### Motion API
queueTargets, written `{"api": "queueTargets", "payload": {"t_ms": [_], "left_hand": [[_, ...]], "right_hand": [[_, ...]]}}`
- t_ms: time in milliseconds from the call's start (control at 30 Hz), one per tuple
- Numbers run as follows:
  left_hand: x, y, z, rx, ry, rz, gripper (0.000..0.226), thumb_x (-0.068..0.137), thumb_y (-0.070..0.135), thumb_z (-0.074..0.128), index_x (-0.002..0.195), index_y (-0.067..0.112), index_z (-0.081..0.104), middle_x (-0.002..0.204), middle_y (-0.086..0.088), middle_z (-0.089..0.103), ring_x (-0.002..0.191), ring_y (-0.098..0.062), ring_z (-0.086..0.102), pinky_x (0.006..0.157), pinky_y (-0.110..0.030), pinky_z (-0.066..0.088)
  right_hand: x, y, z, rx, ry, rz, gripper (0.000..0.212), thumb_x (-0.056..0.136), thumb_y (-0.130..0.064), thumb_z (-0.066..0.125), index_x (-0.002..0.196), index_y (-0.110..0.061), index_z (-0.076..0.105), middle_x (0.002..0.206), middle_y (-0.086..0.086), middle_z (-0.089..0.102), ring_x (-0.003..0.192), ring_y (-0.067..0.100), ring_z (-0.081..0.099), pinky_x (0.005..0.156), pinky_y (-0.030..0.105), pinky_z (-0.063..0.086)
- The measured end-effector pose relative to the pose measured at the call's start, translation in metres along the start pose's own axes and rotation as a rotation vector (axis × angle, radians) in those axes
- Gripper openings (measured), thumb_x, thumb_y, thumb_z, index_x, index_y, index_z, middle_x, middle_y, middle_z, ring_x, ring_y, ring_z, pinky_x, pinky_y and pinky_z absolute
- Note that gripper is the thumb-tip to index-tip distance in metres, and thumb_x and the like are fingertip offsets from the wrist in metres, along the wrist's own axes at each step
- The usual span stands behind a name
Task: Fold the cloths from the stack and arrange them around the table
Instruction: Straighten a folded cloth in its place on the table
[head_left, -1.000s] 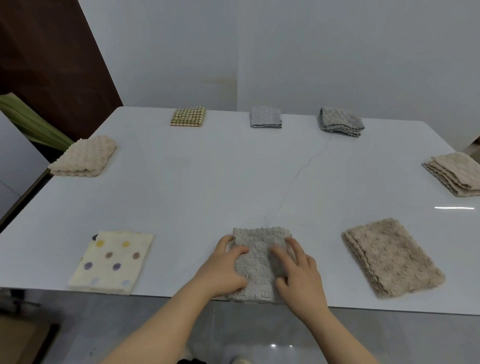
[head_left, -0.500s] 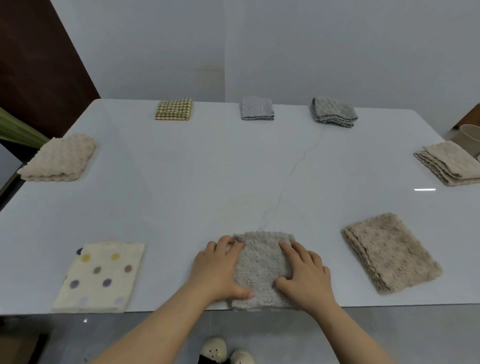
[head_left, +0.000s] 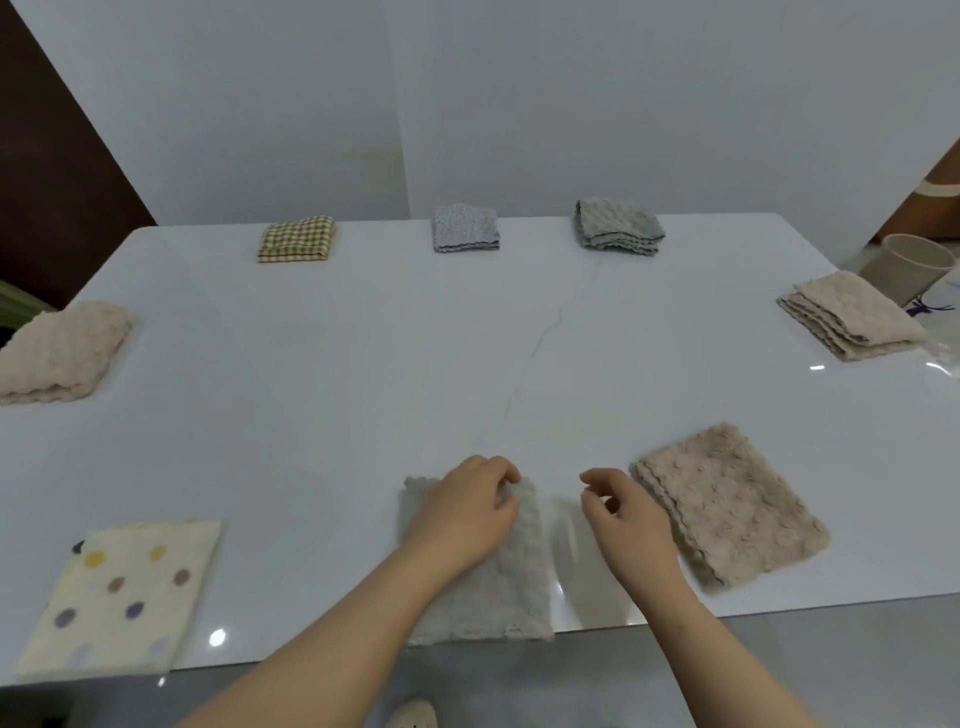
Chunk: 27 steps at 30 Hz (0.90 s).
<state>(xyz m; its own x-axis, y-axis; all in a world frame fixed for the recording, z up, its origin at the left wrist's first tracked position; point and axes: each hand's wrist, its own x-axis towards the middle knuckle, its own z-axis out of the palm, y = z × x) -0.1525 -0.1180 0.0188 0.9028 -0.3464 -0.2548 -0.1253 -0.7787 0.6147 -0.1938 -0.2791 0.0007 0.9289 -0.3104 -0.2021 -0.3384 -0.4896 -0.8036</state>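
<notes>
A folded grey fluffy cloth (head_left: 498, 597) lies at the near edge of the white table (head_left: 363, 389), its near end at the rim. My left hand (head_left: 467, 514) rests on its far half, with fingers and thumb curled at the far right corner, pinching it. My right hand (head_left: 623, 514) hovers just right of that cloth, fingers loosely curled and holding nothing. It sits between the grey cloth and a folded beige cloth (head_left: 727, 504).
Folded cloths ring the table: a polka-dot one (head_left: 124, 592) near left, beige (head_left: 57, 353) far left, checked (head_left: 297, 239), pale blue-grey (head_left: 466, 228) and grey (head_left: 618, 226) along the back, beige (head_left: 847, 317) right. A cup (head_left: 904, 265) stands beyond the right edge.
My right hand has lifted off the grey cloth and moved to its right. My left hand has slid toward the cloth's far right corner. The view has shifted.
</notes>
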Motion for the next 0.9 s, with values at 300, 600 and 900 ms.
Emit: {"api": "queueTargets", "payload": {"t_ms": [300, 600, 900], "left_hand": [[0.027, 0.091, 0.098, -0.375, 0.020, -0.261, 0.030, 0.093, 0.024, 0.046, 0.123, 0.022, 0.050, 0.113, 0.005, 0.052, 0.096, -0.010, 0.050, 0.079, -0.020, 0.038], [0.032, 0.146, 0.148, -0.516, 0.164, -0.357, 0.038, 0.089, 0.019, 0.055, 0.123, 0.022, 0.038, 0.130, 0.000, 0.046, 0.101, -0.010, 0.047, 0.076, -0.017, 0.037], [0.037, 0.151, 0.155, -0.594, 0.135, -0.410, 0.050, 0.090, 0.013, 0.052, 0.135, 0.026, 0.036, 0.140, 0.000, 0.042, 0.124, -0.017, 0.043, 0.106, -0.031, 0.036]], "right_hand": [[0.045, 0.063, -0.112, -0.206, 0.121, -0.116, 0.026, 0.085, -0.010, 0.048, 0.103, -0.014, 0.067, 0.104, -0.001, 0.066, 0.103, 0.023, 0.055, 0.089, 0.037, 0.044], [0.065, 0.120, -0.169, -0.065, -0.108, 0.062, 0.054, 0.086, -0.023, 0.055, 0.137, -0.016, 0.038, 0.134, 0.008, 0.047, 0.118, 0.027, 0.049, 0.099, 0.040, 0.041], [0.068, 0.130, -0.180, -0.004, -0.251, 0.129, 0.048, 0.084, -0.023, 0.057, 0.130, -0.019, 0.041, 0.103, 0.002, 0.055, 0.090, 0.018, 0.055, 0.076, 0.029, 0.040]]}}
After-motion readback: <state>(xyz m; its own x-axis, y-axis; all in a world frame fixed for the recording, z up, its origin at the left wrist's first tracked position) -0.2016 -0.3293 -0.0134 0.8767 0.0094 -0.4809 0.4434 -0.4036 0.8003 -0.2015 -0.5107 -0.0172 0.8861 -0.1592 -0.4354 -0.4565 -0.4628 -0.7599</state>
